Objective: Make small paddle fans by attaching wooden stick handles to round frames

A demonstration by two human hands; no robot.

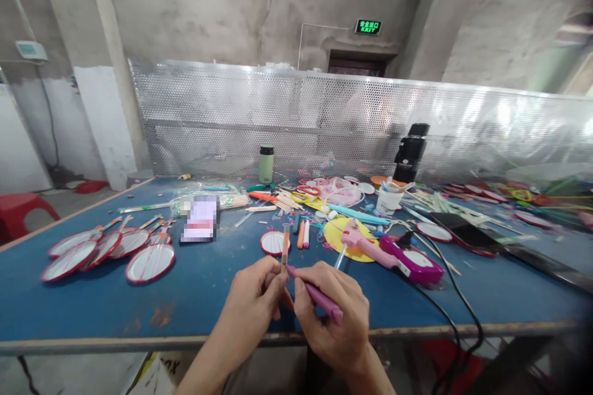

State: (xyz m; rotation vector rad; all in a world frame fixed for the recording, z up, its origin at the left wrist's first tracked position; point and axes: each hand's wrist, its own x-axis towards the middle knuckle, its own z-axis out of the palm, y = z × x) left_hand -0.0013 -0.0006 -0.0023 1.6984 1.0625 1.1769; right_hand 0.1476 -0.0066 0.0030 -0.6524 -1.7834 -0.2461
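Observation:
Near the table's front edge, my left hand [259, 293] pinches a narrow wooden stick [286, 240], coloured orange near its upper end and pointing away from me. My right hand [334, 308] is closed round a purple marker pen [324, 301], its tip at the stick beside my left fingertips. Just beyond my hands lies a round white disc with a red rim [274, 243]. An orange marker [301, 234] and a pink-white marker [306, 234] lie right of the stick. A pink and purple glue gun [393, 253] rests on a yellow disc [333, 235].
Several red-rimmed discs on sticks [151, 263] lie at the left, near a phone [200, 220]. Behind stand a green bottle [266, 164] and a white cup [388, 202] of sticks. A black cable [456, 287] crosses the right side. A perforated metal screen [222, 110] bounds the back.

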